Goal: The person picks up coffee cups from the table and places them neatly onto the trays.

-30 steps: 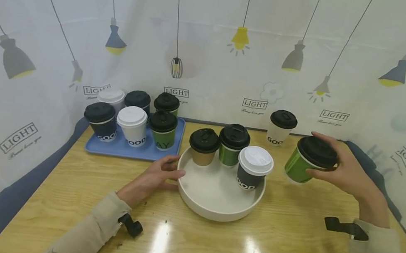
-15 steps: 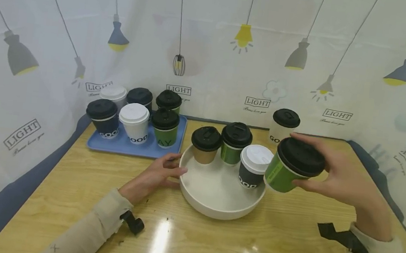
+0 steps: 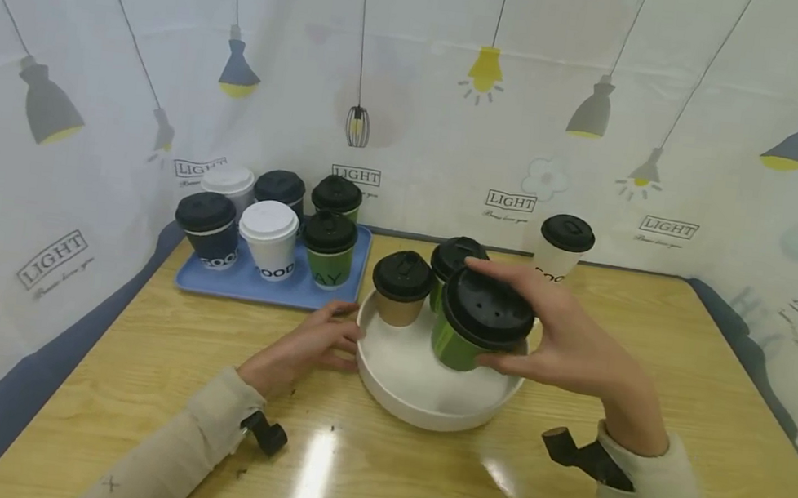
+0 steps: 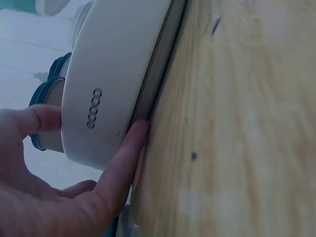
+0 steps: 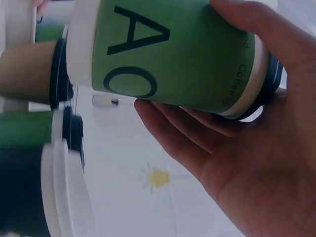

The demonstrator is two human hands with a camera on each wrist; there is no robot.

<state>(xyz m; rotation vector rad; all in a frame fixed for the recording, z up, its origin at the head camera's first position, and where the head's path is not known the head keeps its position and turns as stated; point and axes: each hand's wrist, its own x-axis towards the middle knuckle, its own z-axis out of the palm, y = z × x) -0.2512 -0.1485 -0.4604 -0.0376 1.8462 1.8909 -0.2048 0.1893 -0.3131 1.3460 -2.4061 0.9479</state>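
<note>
My right hand (image 3: 573, 343) grips a green paper coffee cup (image 3: 457, 350) with a black lid, tilted, over the round cream tray (image 3: 417, 415). Its thumb and fingers wrap the cup in the right wrist view. My left hand (image 3: 318, 342) holds the tray's left side, thumb against the upper wall and a finger at the bottom edge (image 4: 133, 133). On the tray stand a brown cup (image 3: 398, 310) and another green cup (image 3: 458, 252), both black-lidded. A dark cup (image 5: 22, 192) with a white lid shows in the right wrist view; the held cup hides it in the head view.
A blue rectangular tray (image 3: 232, 286) at the back left carries several lidded cups in two rows. A white cup (image 3: 556, 259) with a black lid stands at the back right, near the printed curtain (image 3: 414, 185). All rest on a wooden table (image 3: 372, 484).
My right hand has carried the green cup leftward from beside the round tray to over it. The left hand stays at the tray's left side.
</note>
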